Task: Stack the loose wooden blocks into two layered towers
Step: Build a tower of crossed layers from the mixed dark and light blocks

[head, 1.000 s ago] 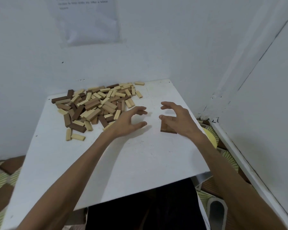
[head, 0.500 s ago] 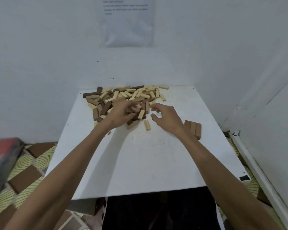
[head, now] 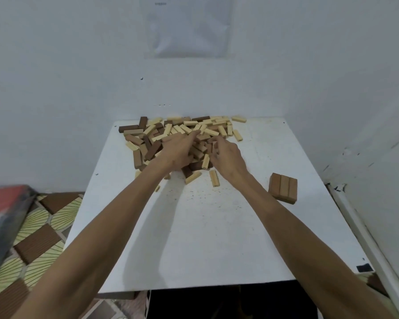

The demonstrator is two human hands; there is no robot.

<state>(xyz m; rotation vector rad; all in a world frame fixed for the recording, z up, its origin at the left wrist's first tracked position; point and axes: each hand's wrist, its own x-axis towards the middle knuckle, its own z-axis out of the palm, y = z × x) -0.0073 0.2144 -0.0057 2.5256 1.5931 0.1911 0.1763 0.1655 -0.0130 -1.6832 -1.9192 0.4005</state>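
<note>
A heap of loose wooden blocks (head: 182, 132), pale and dark brown, lies at the far side of the white table (head: 217, 238). My left hand (head: 176, 151) rests on the heap with its fingers stretched forward among the blocks. Just to its right, my right hand (head: 227, 155) curls its fingers round a brown block (head: 209, 147) at the heap's near edge. Three brown blocks (head: 283, 187) lie side by side as a flat layer on the right of the table. A few pale blocks (head: 214, 178) lie loose in front of the heap.
White walls close in behind the table and on its right. A paper sheet (head: 187, 26) hangs on the back wall. A patterned mat (head: 39, 231) covers the floor at the left, beside a blurred red and grey object (head: 2, 208). A black mark (head: 364, 268) sits at the table's near right corner.
Both hands have moved from the table's middle, by the three-block layer, forward into the heap. The view has swung so the heap sits at centre.
</note>
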